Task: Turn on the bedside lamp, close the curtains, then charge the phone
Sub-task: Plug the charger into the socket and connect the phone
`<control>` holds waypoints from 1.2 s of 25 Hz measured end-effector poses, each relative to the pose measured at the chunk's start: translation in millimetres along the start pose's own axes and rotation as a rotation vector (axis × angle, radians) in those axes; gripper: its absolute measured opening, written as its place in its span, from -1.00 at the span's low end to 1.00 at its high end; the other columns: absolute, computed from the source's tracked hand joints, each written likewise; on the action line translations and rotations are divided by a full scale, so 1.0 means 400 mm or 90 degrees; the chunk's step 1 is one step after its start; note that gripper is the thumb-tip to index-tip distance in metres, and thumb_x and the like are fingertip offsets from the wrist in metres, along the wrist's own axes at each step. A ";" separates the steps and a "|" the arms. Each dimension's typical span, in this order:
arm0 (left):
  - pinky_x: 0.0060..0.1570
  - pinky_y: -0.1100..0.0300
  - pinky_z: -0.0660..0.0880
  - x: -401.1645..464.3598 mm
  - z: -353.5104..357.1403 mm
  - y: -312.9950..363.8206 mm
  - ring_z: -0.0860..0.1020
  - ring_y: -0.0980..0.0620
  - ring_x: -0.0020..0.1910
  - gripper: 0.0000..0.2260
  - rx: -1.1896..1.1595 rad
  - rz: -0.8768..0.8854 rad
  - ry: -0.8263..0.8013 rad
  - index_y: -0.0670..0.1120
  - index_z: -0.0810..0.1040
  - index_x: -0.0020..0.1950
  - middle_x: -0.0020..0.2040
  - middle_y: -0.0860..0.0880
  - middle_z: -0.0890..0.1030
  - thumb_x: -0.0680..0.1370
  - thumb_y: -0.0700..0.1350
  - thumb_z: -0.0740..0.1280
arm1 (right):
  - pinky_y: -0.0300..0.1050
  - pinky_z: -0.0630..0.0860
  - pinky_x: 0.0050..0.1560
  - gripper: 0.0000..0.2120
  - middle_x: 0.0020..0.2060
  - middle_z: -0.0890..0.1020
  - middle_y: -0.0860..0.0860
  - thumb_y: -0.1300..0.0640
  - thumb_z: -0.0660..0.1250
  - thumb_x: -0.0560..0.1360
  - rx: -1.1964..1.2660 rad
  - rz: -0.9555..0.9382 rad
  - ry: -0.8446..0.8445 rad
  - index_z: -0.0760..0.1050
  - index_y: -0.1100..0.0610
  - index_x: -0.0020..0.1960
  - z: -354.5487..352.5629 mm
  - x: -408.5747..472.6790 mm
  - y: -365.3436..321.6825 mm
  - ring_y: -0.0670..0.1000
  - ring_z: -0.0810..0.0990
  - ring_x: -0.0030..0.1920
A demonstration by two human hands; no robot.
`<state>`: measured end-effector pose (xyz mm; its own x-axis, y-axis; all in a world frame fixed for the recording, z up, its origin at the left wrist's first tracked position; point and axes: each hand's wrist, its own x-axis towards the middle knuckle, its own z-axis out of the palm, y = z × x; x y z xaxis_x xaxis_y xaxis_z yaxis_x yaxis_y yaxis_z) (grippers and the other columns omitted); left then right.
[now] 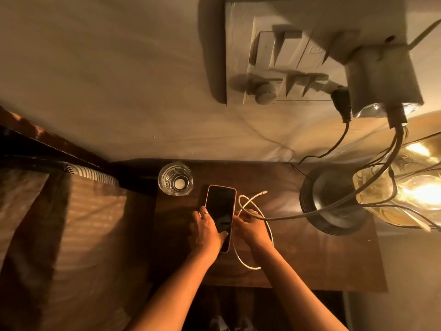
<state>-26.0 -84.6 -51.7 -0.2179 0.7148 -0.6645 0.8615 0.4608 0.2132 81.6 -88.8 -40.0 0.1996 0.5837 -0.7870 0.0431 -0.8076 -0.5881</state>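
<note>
phone [220, 211] flat on nightstand [298, 259], left hand [206, 226] gripping it, right hand [250, 226] pinching white cable [241, 256], glass [175, 179] behind, lit lamp [334, 201] right

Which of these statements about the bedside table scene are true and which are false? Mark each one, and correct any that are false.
1. The lamp is lit. True.
2. The phone screen is bright. False: it is dark.
3. The white cable is plugged into the phone. False: its connector tip lies free on the table.
4. The left hand touches the phone. True.
5. The glass stands right of the lamp. False: it stands left of the phone.
</note>
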 end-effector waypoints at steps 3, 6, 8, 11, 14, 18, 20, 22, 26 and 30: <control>0.15 -0.04 0.44 0.006 0.024 0.000 0.36 -0.20 0.27 -0.17 0.039 -0.004 0.026 -0.13 0.04 0.49 0.39 -0.13 0.21 0.41 0.20 0.35 | -0.04 0.58 -0.15 -0.87 -0.31 0.61 0.10 0.37 0.18 0.52 0.040 -0.013 -0.028 0.46 0.24 -0.01 -0.045 -0.029 -0.012 0.03 0.61 -0.27; 0.08 -0.02 0.44 0.005 0.054 0.000 0.35 -0.19 0.23 -0.11 0.076 -0.008 0.067 -0.16 0.01 0.49 0.37 -0.13 0.20 0.38 0.31 0.29 | -0.24 0.52 -0.34 -0.76 -0.37 0.57 0.08 0.46 0.10 0.51 0.123 -0.001 -0.058 0.42 0.19 0.00 -0.083 -0.076 -0.017 -0.06 0.55 -0.40; 0.04 -0.02 0.45 0.006 0.070 0.002 0.35 -0.18 0.22 -0.08 0.096 -0.011 0.088 -0.17 0.01 0.49 0.36 -0.12 0.20 0.37 0.34 0.28 | -0.29 0.47 -0.42 -0.70 -0.39 0.58 0.05 0.46 0.12 0.50 0.143 -0.003 -0.050 0.44 0.12 0.01 -0.108 -0.101 -0.011 -0.09 0.50 -0.45; 0.04 -0.03 0.47 0.017 0.071 0.017 0.35 -0.18 0.21 -0.08 0.099 -0.036 0.080 -0.18 0.06 0.47 0.32 -0.12 0.22 0.34 0.30 0.35 | -0.26 0.30 -0.50 -0.77 -0.40 0.56 0.02 0.35 0.14 0.51 0.127 -0.004 0.007 0.48 0.15 0.06 -0.154 -0.136 0.008 -0.11 0.37 -0.51; 0.01 -0.04 0.49 0.024 0.053 0.024 0.36 -0.20 0.21 -0.07 0.076 -0.062 0.043 -0.17 0.12 0.42 0.28 -0.12 0.23 0.26 0.27 0.42 | -0.26 0.31 -0.45 -0.81 -0.37 0.54 -0.03 0.07 0.15 0.58 0.058 -0.038 0.089 0.54 0.02 0.01 -0.194 -0.169 0.035 -0.14 0.42 -0.43; 0.08 0.00 0.46 -0.028 0.027 -0.008 0.39 -0.19 0.25 -0.08 0.044 -0.063 -0.023 -0.20 0.21 0.38 0.29 -0.13 0.30 0.20 0.30 0.39 | -0.17 0.37 -0.32 -0.78 -0.35 0.53 0.07 0.16 0.12 0.60 -0.051 -0.028 0.025 0.53 0.18 0.00 -0.222 -0.230 0.066 -0.03 0.46 -0.35; 0.15 0.03 0.44 -0.070 0.008 -0.030 0.41 -0.15 0.28 -0.09 0.001 -0.081 -0.084 -0.19 0.26 0.38 0.32 -0.14 0.34 0.20 0.31 0.38 | -0.15 0.42 -0.21 -0.81 -0.28 0.55 0.07 0.25 0.13 0.58 -0.102 -0.029 -0.054 0.52 0.25 0.00 -0.219 -0.266 0.072 -0.04 0.49 -0.29; 0.13 0.05 0.51 -0.111 -0.013 -0.051 0.52 -0.08 0.16 -0.25 -0.130 -0.113 -0.173 -0.13 0.47 0.23 0.23 -0.11 0.50 0.19 0.31 0.38 | -0.13 0.43 -0.06 -0.80 -0.16 0.60 0.07 0.25 0.16 0.56 -0.160 -0.064 -0.091 0.55 0.23 0.06 -0.214 -0.293 0.073 -0.04 0.53 -0.15; -0.09 0.00 0.53 -0.210 -0.066 -0.089 0.59 -0.06 -0.12 -0.53 -0.408 -0.197 -0.336 -0.07 0.55 -0.03 -0.10 -0.08 0.61 0.24 0.23 0.41 | -0.18 0.43 0.09 -0.70 -0.01 0.60 -0.07 0.08 0.19 0.57 -0.149 -0.163 -0.107 0.48 0.05 0.28 -0.199 -0.381 0.065 -0.16 0.54 -0.01; -0.17 -0.02 0.57 -0.235 -0.121 -0.113 0.58 -0.13 -0.18 -0.45 -0.477 -0.264 -0.425 -0.12 0.50 0.01 -0.14 -0.16 0.58 0.26 0.28 0.40 | -0.20 0.36 -0.33 -0.79 -0.37 0.50 -0.07 0.16 0.19 0.57 -0.143 -0.229 -0.102 0.57 0.03 0.11 -0.194 -0.429 0.060 -0.08 0.42 -0.36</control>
<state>-66.6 -147.1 36.0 0.0616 0.1029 -0.9928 0.2299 0.9665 0.1145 124.5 -214.7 95.4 -0.0195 0.8215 -0.5698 0.2970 -0.5394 -0.7879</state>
